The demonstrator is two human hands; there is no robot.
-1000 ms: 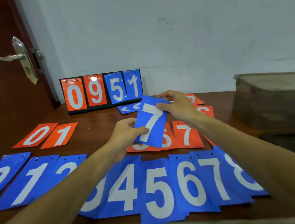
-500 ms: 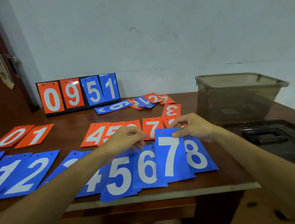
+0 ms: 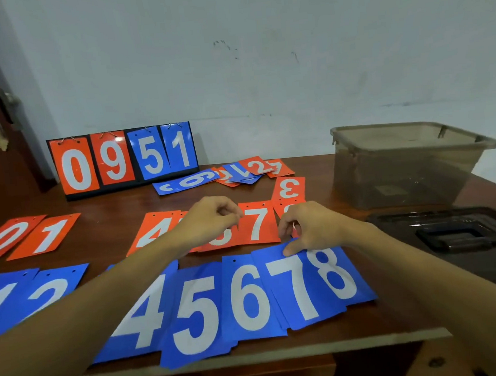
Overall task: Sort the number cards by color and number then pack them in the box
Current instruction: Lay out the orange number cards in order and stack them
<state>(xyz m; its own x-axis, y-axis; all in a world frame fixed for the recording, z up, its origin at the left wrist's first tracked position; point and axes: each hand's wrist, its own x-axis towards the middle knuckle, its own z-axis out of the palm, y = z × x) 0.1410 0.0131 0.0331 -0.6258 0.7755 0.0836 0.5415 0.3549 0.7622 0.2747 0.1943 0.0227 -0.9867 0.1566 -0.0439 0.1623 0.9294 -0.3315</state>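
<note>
Head view. The blue 7 card (image 3: 303,284) is lying in the blue row at lower centre, overlapping the blue 6 card (image 3: 246,300) and blue 8 card (image 3: 336,273). The right hand (image 3: 314,230) is touching its top edge with the thumb, fingers curled; whether it is pinching cannot be told. The left hand (image 3: 211,223) is hovering over the orange cards (image 3: 257,222), fingers curled on nothing. The box (image 3: 403,172) is standing at right.

Bare strip of table (image 3: 115,208) between scoreboard (image 3: 123,160) and orange 4 card (image 3: 152,229); box (image 3: 402,163) at far right.
</note>
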